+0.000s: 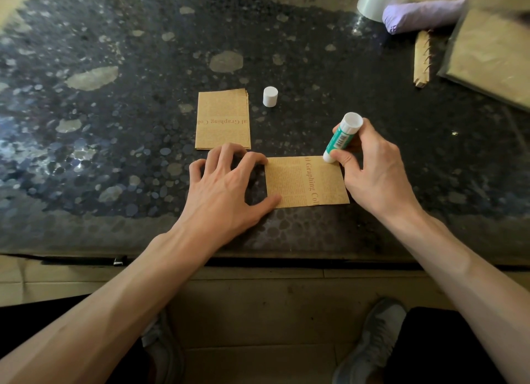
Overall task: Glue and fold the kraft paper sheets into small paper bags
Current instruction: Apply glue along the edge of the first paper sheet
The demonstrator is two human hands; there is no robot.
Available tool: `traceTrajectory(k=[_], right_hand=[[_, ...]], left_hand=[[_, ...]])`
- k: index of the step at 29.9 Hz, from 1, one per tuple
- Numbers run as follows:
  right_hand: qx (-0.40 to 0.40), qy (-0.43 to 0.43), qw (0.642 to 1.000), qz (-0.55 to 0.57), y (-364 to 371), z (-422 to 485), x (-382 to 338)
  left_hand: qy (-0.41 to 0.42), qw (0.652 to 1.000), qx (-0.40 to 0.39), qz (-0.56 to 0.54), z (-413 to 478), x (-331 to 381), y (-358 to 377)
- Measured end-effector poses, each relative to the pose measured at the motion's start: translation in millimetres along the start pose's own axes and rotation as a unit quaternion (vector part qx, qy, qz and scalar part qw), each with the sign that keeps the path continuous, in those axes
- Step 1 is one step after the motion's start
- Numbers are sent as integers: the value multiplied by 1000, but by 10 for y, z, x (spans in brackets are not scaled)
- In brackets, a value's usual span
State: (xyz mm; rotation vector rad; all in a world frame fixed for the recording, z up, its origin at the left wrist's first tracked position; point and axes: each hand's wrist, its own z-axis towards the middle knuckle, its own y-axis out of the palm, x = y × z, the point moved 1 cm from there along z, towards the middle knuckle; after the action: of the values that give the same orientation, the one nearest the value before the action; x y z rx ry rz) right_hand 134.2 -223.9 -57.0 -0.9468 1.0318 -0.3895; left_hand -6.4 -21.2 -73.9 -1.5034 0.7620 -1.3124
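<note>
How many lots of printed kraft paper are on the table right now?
2. One sheet lies nearest the person, pinned at its edge by the left hand; a small stack lies just beyond it, left of the white cap. The stack's own sheets cannot be counted.

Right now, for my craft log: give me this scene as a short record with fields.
work piece: kraft sheet flat on the table
left hand: thumb and fingertips press its left edge
right hand: grips glue stick, tip on the sheet's far right corner
stack: more sheets, beyond the left hand
cap: off, upright beside the stack
</note>
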Motion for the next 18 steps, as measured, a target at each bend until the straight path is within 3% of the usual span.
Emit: traceTrajectory(k=[18], right_hand=[[18, 13, 1000, 8, -52, -5, 62]], left_hand=[[-2, 1000, -6, -3, -7, 20, -20]])
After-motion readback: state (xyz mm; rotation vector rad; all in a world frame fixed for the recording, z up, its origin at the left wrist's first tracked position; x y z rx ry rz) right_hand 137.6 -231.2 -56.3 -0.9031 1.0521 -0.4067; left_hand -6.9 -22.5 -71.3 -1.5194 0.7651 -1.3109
